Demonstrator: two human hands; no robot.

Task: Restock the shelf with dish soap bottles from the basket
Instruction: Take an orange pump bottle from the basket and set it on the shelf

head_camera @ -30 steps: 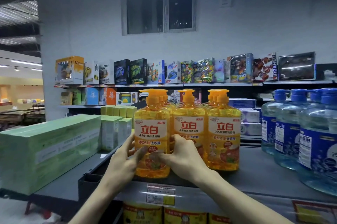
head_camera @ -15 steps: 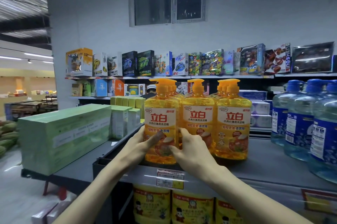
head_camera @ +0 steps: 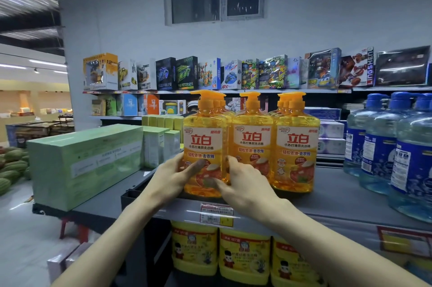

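Left grip (head_camera: 173, 179) and right grip (head_camera: 245, 184) clasp either side of the front-left dish soap bottle (head_camera: 205, 144), upright at the shelf's (head_camera: 339, 193) near edge. Best slid back squarely, label forward, flush with the neighbouring bottles (head_camera: 295, 146), without toppling them.

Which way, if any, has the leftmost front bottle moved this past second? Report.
Yes, slightly: the leftmost front bottle has slid back on the shelf, its base nearer level with that of the rightmost front bottle.
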